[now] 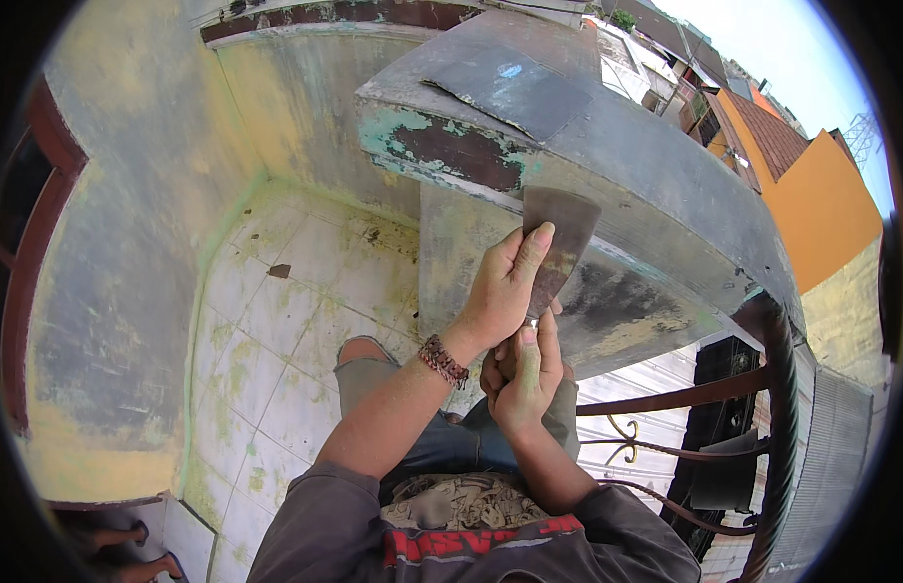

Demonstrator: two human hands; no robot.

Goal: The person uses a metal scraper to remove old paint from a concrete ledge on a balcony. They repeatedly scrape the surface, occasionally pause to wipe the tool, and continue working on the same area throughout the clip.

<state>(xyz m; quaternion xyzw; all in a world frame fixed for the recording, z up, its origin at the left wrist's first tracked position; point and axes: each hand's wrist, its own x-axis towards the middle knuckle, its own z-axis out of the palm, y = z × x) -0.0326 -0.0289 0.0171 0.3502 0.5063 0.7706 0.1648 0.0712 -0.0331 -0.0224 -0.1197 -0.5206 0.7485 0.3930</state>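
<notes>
A wide-bladed metal paint scraper (565, 225) points away from me, its broad end up against the face of a grey concrete ledge (665, 204). My left hand (502, 282), with a braided bracelet (443, 361) at the wrist, is closed on the blade, thumb lying flat along it. Below it, my right hand (529, 384) is wrapped round the handle, thumb pointing up near the metal collar; most of the handle is hidden by the fingers. Just left of the blade, the ledge's face has a dark bare patch (461, 151) edged with flaking turquoise paint.
A loose dark sheet of peeling coating (515, 92) lies on the ledge top. At the right stands a metal railing (777, 408) with curved bars. Stained white floor tiles (286, 379) carry a brown flake (279, 271). Another person's legs (131, 554) show at the lower left.
</notes>
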